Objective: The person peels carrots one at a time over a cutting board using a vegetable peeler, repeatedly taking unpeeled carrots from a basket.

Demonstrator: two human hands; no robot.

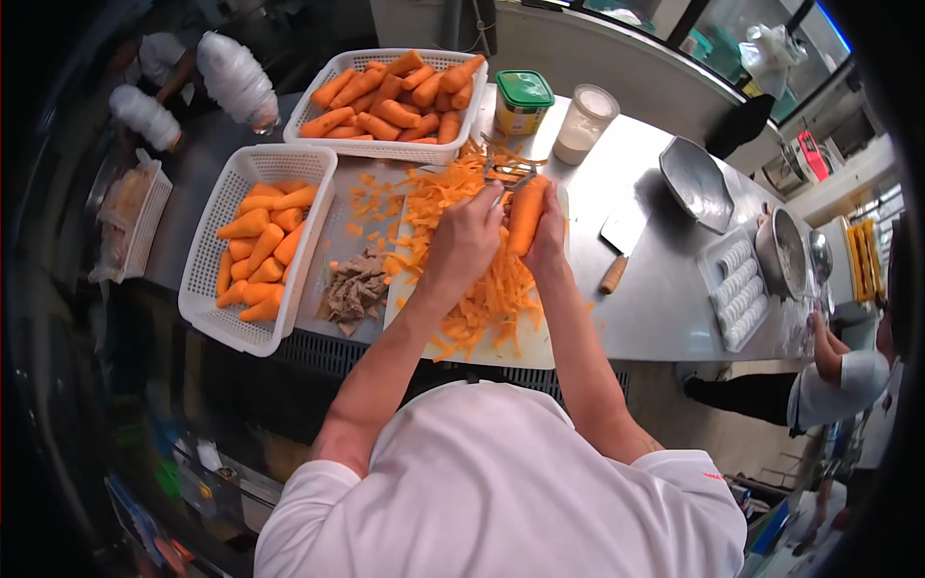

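My right hand (548,231) is wrapped round a carrot (526,216), holding it tilted over the cutting board (525,353). Closed on a peeler (518,180), my left hand (467,231) is just left of the carrot; the peeler's blade end is close to the carrot's top, and its handle is mostly hidden by my fingers. Orange carrot peelings (424,226) lie heaped under both hands and spill past the board's left edge. Carrots fill a white basket (323,207) at the left and another white basket (301,141) at the back.
A crumpled brown cloth (355,289) lies left of the board. Rightward are a cleaver (622,236), a dark tray (696,183), a tray of white rolls (737,294) and a metal bowl (782,252). A green-lidded tub (523,101) and a clear container (586,123) stand behind. A co-worker (838,385) is at the right.
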